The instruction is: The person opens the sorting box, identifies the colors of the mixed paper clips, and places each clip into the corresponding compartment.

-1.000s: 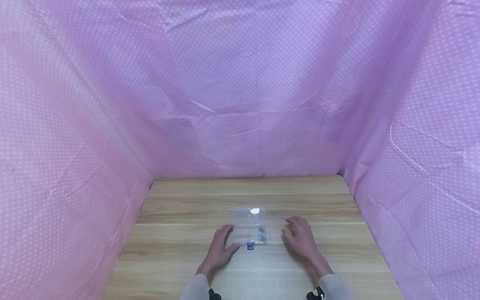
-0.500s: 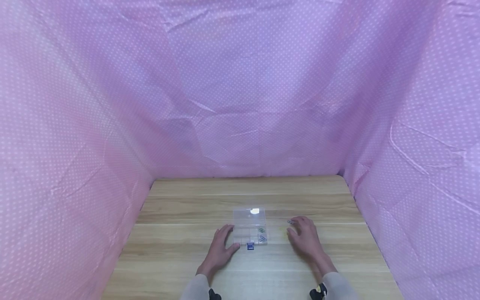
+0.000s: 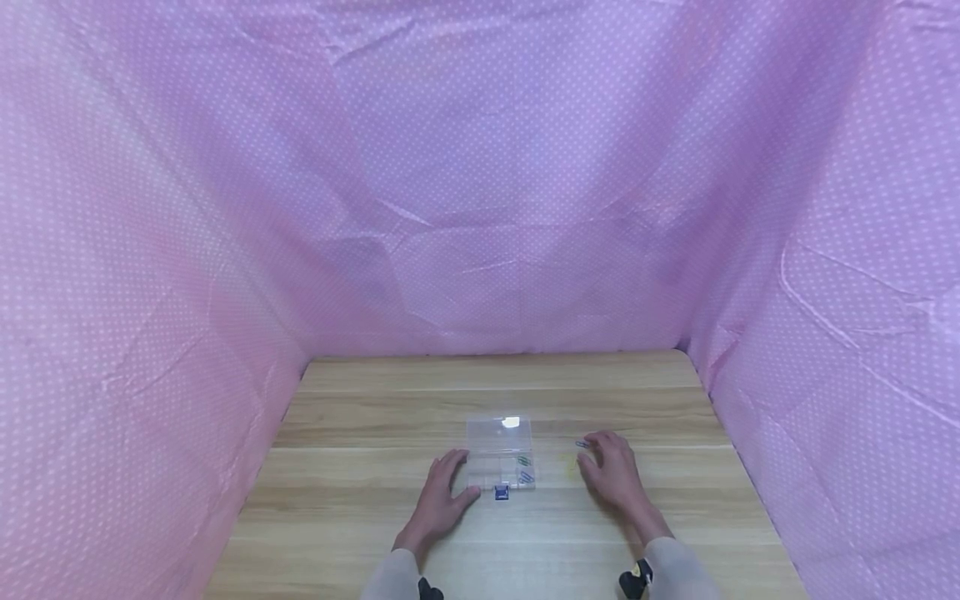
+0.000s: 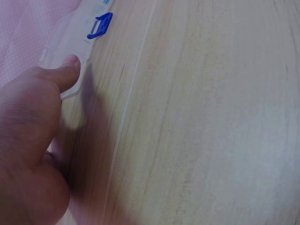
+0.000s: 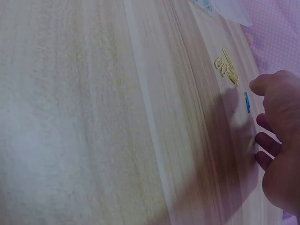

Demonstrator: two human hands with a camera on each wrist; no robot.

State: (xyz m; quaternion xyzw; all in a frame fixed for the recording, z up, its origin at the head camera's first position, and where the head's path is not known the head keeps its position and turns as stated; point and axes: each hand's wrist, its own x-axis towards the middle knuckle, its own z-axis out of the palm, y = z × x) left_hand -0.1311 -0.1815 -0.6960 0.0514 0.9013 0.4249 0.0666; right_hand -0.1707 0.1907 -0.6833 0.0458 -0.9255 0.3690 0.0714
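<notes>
A clear plastic compartment box [image 3: 483, 471] lies with its transparent lid [image 3: 495, 433] folded back. My left hand [image 3: 441, 500] grips its left end, with the thumb [image 4: 70, 70] on the front edge and the fingers toward the hinge side. Green paper clips [image 3: 523, 460] and blue paper clips [image 3: 527, 477] lie in separate right-hand compartments. My right hand [image 3: 613, 473] is to the right of the box. Its index fingertip is at a blue paper clip [image 5: 247, 102] on the table; thumb and index are apart. Several yellow paper clips [image 5: 227, 69] lie beside it.
A blue latch [image 4: 102, 26] sticks out from the front of the box. The wood-grain table [image 3: 360, 408] carries everything. Pink dotted cloth [image 3: 480, 292] hangs behind the table and along both sides.
My right hand has shifted slightly right and drawn back, so the blue paper clip and the faint yellow clips now show left of its fingers. The left hand stays on the box.
</notes>
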